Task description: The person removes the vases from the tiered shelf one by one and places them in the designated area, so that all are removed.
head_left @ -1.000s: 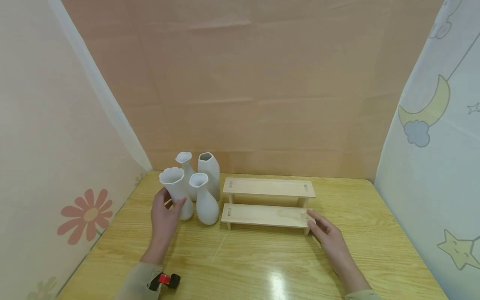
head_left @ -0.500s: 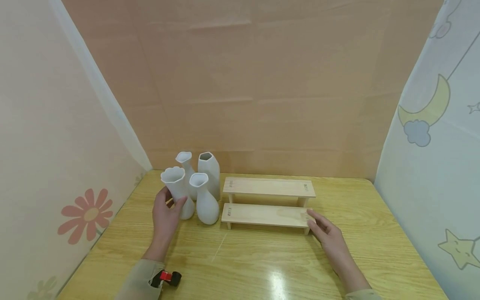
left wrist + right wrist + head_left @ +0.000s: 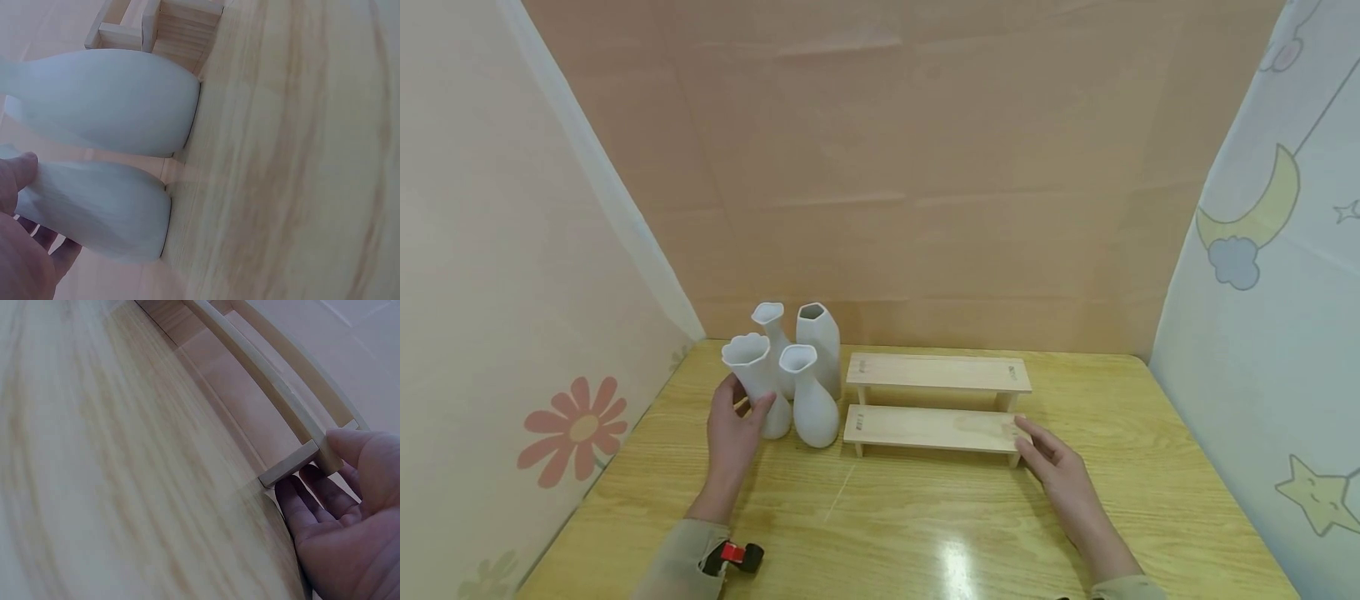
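Note:
My left hand (image 3: 735,425) holds a white vase with a scalloped rim (image 3: 760,387), thumb on the near side and fingers round the far side. In the left wrist view this vase (image 3: 106,209) stands on the table beside a rounder white vase (image 3: 119,103). That neighbour, a narrow-necked vase (image 3: 815,412), is just to its right in the head view. At the right end of a two-step wooden stand (image 3: 932,429), my right hand (image 3: 1060,475) grips the lower step. The right wrist view has the thumb on the board's edge (image 3: 275,394) and the fingers by the leg (image 3: 290,464).
Behind the front pair stand a slim flared vase (image 3: 771,321) and a faceted vase with an angular mouth (image 3: 822,350). The wood-grain table (image 3: 895,517) ends at a peach backdrop (image 3: 925,208). Printed sheets hang at the left (image 3: 490,250) and right (image 3: 1247,350).
The scalloped vase and my left hand have shifted very slightly to the right. My right hand keeps its place on the stand.

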A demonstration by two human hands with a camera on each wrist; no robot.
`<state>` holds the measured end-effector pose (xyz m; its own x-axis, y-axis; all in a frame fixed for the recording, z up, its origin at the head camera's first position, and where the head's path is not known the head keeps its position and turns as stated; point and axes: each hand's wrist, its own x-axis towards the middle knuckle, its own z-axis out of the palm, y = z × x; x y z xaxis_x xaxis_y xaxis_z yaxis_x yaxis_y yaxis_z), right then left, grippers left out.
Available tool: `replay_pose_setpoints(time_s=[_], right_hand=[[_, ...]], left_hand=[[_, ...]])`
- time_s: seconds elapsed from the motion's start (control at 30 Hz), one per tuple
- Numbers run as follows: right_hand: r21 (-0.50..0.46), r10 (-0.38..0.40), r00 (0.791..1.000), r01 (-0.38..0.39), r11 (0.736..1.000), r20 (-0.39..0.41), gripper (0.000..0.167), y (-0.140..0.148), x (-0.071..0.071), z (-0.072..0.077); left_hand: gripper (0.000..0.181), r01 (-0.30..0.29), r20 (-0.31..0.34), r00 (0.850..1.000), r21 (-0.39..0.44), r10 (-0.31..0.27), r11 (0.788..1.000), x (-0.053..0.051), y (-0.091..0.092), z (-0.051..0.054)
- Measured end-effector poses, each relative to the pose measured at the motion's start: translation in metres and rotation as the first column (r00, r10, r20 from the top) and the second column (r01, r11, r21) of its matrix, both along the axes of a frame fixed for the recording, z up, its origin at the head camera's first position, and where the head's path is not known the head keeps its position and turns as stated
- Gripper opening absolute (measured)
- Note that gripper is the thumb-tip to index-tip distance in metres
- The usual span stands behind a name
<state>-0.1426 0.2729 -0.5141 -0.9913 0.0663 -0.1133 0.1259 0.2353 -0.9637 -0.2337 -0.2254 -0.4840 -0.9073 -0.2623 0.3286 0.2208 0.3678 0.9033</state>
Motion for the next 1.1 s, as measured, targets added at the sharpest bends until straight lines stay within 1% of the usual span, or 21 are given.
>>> replay_pose_setpoints(time_s=[0.2,0.33,0.57,0.7,0.87,0.93,1.0,1.1], right_hand=[[0.002,0.001,1.0,-0.001,1.0,-0.01,0.069,0.0,0.001,0.002],[0.005,0.005,1.0,-0.004,1.0,-0.026,0.068,-0.002,0.001,0.005],[-0.013,0.005,1.0,-0.005,1.0,-0.006,0.069,0.0,0.001,0.004],[-0.008,0.0,1.0,0.0,1.0,-0.012,0.069,-0.001,0.001,0.003],[0.0,-0.005,1.0,0.005,1.0,-0.016,0.069,-0.002,0.002,0.006],[-0.003,-0.007,1.0,0.007,1.0,-0.003,0.07,-0.003,0.003,0.007],[0.013,-0.018,1.0,0.017,1.0,0.015,0.073,-0.003,0.004,0.009],[0.037,-0.041,0.998,0.039,0.999,0.044,0.076,-0.004,0.004,0.012]], left_hand=[[0.066,0.005,-0.002,1.0,-0.017,-0.005,1.0,0.0,-0.002,-0.001],[0.067,0.012,-0.004,1.0,-0.013,-0.012,1.0,0.0,-0.002,-0.001],[0.072,0.034,-0.015,0.999,-0.017,-0.034,0.999,0.001,-0.002,0.001],[0.079,0.023,-0.038,0.999,-0.036,-0.024,0.999,0.002,-0.001,0.007],[0.09,-0.008,-0.053,0.999,-0.08,0.003,0.997,0.006,0.0,0.017],[0.092,-0.015,-0.059,0.998,-0.1,0.01,0.995,0.008,0.0,0.021],[0.093,-0.026,-0.073,0.997,-0.119,0.017,0.993,0.01,0.001,0.027],[0.093,-0.06,-0.104,0.994,-0.156,0.044,0.986,0.015,0.002,0.036]])
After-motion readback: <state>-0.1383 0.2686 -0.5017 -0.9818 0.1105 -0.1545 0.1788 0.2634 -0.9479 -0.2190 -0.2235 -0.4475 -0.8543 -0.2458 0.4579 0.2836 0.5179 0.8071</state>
